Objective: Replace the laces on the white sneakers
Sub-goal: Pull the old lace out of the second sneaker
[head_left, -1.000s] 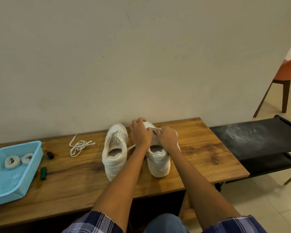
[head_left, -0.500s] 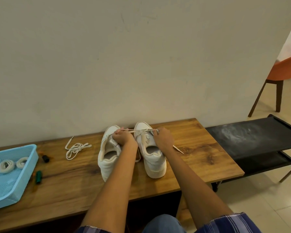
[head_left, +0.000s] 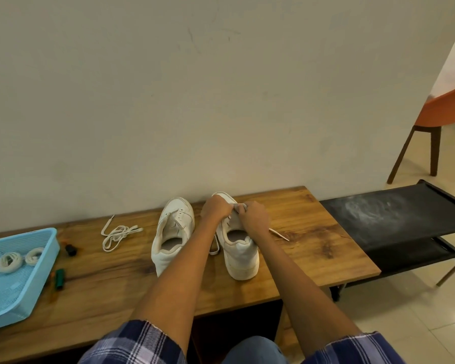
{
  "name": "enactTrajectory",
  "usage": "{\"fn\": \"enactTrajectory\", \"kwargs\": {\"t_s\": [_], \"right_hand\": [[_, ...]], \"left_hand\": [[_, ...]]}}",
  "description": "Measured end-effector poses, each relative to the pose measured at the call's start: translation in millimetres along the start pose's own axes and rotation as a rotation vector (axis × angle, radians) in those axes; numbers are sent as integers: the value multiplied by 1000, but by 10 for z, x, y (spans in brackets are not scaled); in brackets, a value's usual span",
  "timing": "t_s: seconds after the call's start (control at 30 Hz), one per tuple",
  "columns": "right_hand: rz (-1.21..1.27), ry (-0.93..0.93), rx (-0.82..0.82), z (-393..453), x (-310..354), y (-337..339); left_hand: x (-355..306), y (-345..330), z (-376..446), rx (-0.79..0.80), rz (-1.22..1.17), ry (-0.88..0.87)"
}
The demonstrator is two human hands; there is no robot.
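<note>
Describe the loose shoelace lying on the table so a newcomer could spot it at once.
Start at the wooden table against the wall and find the blue basket on its left end. Between that basket and the left sneaker lies the loose shoelace. Unlike the coiled laces inside the basket, it sprawls uncoiled on bare wood.

Two sneakers (head_left: 174,237) side by side on the table (head_left: 313,248), loose lace (head_left: 117,233) and basket (head_left: 41,279) leftward.

A single head-worn, wide-angle view is given, aimed forward and down from the seated person's position. The wooden bench (head_left: 300,258) is seen close below, with the plain wall (head_left: 168,88) faced directly behind it.
</note>
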State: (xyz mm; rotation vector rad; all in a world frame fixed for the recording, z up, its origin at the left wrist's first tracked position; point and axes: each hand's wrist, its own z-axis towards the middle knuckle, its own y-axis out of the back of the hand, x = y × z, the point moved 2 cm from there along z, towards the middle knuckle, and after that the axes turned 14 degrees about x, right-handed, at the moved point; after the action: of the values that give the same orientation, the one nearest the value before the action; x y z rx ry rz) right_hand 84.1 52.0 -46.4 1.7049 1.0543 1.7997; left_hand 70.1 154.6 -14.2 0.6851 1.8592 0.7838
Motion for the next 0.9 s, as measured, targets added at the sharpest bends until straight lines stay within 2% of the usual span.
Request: {"fn": "enactTrajectory", "kwargs": {"t_s": [0.07,0.2,0.23,0.27,0.3,0.33,0.4,0.47,0.5,0.53,0.63,0.77,0.83,0.9], "right_hand": [[8,0,-6,2,-6,-7],[12,4,-15,-2,-18,0],[6,5,-10,-5,-13,5],[2,6,-5,-9,-10,11],[3,6,-1,-4,-13,8],[6,4,4,1,-14,3],[13,-6,9,6,-14,-4],[9,-12,9,7,-11,-5],[5,-12,5,1,-7,-1],[1,-11,1,-8,3,7],[-15,-7,1,-33,19,21],[-13,-11,4,-22,-4,20],[1,-21,0,-10,-24,7],[10,-32,-2,-9,-34,-1]], "left_hand": [[60,-59,26,-67,-312,-116],[116,39,58,-225,-1389,-192],[116,110,66,-259,-1604,-207],[118,192,67,-283,-1704,-200],[113,278,41,-299,-1636,-165],[114,342,28,-303,-1426,-126],[118,359,30,-252,-813,-112],[144,239,94,-108,-221,-116],[153,159,117,-27,-41,-97],[171,87,143,32,37,-68],[206,-5,196,83,77,-21],[94,10,128,104,92,-45],[8,9,74,89,-66,-134],[-70,45,41,-15,-489,-201]]}}
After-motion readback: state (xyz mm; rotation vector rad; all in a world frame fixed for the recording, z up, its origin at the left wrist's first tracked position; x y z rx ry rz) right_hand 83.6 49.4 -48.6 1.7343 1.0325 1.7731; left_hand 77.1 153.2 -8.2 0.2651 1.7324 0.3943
